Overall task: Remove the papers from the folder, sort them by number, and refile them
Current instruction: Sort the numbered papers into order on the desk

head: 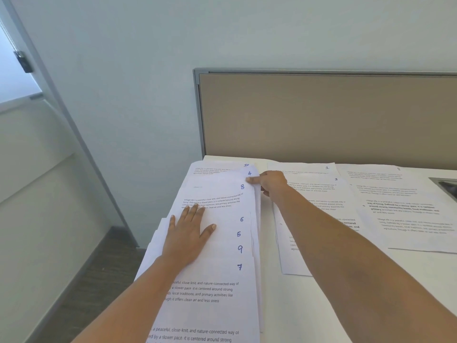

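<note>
Papers (222, 273) fanned under flat left hand (188, 233); right hand (272, 183) pinches their far-right edge.

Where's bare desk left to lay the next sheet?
Bare: desk between fanned stack and near corner of sheet 3; strip in front of sheet 2. Crowded: back row, where sheet 1 sits under sheet 3; left hand flat on stack, right hand pinching its edge.

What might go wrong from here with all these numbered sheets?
The fanned stack hangs past the left edge of the table; if the left hand pressing it lifts, sheets may slide to the floor. The right hand pinches the stack's edge by sheet 4, and neighbouring sheets could come along. Its forearm crosses above sheet 3 and might drag it.
</note>
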Demonstrator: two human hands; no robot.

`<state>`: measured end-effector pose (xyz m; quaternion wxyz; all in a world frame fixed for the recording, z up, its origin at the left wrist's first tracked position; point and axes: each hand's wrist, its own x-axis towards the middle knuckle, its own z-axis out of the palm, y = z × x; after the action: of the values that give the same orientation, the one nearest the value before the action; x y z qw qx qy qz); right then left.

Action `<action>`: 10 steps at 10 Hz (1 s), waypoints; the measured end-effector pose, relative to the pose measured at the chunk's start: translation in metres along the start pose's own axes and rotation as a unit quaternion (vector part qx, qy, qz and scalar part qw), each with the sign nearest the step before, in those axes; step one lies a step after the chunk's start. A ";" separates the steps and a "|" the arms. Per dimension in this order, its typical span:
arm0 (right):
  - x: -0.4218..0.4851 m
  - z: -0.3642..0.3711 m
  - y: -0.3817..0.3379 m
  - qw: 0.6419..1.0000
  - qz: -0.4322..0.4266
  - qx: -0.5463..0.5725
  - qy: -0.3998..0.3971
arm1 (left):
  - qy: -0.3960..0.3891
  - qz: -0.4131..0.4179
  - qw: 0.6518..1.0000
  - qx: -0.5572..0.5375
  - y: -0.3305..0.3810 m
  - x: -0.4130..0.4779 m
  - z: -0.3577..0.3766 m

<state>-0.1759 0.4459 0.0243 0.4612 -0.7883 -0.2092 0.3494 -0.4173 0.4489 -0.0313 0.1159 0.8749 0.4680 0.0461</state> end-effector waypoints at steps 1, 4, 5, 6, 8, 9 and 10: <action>-0.005 0.000 0.004 0.996 0.026 0.076 -0.030 | 0.000 -0.003 1.000 0.003 0.000 -0.001 0.000; -0.013 0.012 0.038 0.998 0.032 0.040 -0.026 | 0.003 -0.004 1.000 -0.003 0.000 -0.001 0.001; -0.027 0.006 0.034 0.999 0.010 0.024 -0.027 | 0.004 -0.002 1.000 -0.008 0.000 -0.001 0.000; -0.022 -0.005 0.030 1.000 -0.028 0.006 0.007 | 0.003 0.002 1.000 -0.010 0.002 0.000 0.000; -0.017 -0.020 0.032 0.998 -0.028 0.058 0.026 | -0.006 0.006 1.000 -0.003 0.007 0.001 0.002; -0.027 -0.019 0.037 0.997 0.016 0.065 -0.043 | -0.006 0.006 1.000 -0.006 0.006 0.001 0.002; -0.028 -0.026 0.039 1.000 0.001 0.026 -0.008 | -0.009 0.005 1.000 -0.003 0.007 0.000 0.002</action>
<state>-0.1749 0.3934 0.0086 0.4792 -0.7734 -0.2031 0.3617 -0.4113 0.4454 -0.0312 0.1225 0.8771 0.4627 0.0403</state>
